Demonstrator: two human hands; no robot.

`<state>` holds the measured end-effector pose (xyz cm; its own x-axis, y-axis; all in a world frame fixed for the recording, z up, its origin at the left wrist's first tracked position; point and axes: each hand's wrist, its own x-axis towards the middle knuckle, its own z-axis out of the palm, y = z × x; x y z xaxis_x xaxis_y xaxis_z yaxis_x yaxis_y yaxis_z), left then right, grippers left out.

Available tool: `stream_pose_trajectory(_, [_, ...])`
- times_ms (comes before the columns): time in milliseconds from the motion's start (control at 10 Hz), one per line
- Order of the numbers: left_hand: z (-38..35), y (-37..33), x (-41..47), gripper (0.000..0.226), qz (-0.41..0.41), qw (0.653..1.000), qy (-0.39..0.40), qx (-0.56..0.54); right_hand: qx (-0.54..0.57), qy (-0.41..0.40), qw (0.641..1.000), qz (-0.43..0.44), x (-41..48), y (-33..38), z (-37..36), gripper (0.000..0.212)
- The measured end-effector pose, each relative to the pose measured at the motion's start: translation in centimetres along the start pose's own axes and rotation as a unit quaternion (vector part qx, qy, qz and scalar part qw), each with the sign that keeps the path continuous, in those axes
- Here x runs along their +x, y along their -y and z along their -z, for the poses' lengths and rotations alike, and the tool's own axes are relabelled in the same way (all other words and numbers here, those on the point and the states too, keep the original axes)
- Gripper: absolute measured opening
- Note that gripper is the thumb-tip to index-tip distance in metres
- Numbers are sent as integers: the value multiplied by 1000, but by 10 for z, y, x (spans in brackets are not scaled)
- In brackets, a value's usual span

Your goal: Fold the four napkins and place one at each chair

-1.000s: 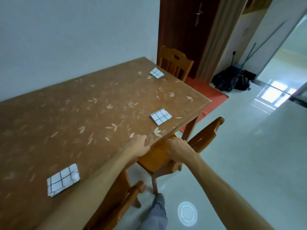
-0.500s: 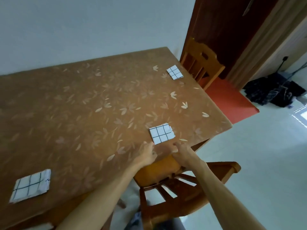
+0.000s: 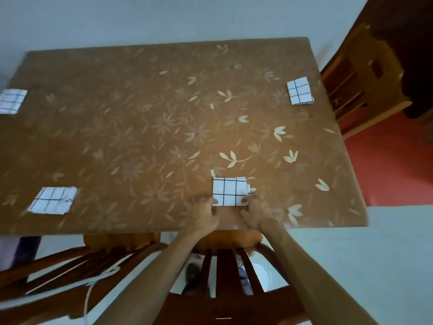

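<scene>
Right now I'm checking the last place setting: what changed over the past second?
Both hands moved forward from the table edge onto the napkin. The left hand and right hand now hold its near corners, in front of the chair. The view swung to face the table squarely. The other three napkins stayed put.

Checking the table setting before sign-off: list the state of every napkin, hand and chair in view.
front napkin, folded, flat at the near edge.
left hand, touching its near-left corner; grip unclear.
right hand, touching its near-right corner; grip unclear.
near-left napkin, folded, flat, untouched.
far-left napkin, flat, partly out of frame.
right napkin, folded, flat, before the right chair.
near chair, seat partly under the table.
</scene>
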<state>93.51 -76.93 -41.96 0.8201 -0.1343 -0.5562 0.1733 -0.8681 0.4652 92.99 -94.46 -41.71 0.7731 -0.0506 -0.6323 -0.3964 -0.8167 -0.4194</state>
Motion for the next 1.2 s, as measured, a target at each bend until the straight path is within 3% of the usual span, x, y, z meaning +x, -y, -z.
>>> stream_pose_trajectory(200, [-15, -7, -9, 21, -22, 999, -36, 15, -19, 27, 999, 25, -3, -6, 3, 41])
stream_pose_trajectory(500, [-23, -18, -26, 13, -43, 998, -39, 1, -20, 25, 999, 44, -16, -13, 6, 39])
stream_pose_trajectory(800, [-30, -31, -26, 20, -49, 996, 9, -79, 1, 13, 999, 36, -22, -28, 10, 35])
stream_pose_trajectory(1000, [-34, -47, -22, 24, -63, 997, 7, -33, -20, -2, 1000, 21, -25, -43, 19, 41])
stream_pose_trajectory(1100, [-37, -45, -21, 43, -46, 999, 13, -16, -7, -5, 1000, 25, -27, -46, 19, 46])
stream_pose_trajectory(1200, [-32, -46, -23, 46, -48, 999, 3, 7, -2, -12, 999, 31, -27, -46, 20, 48])
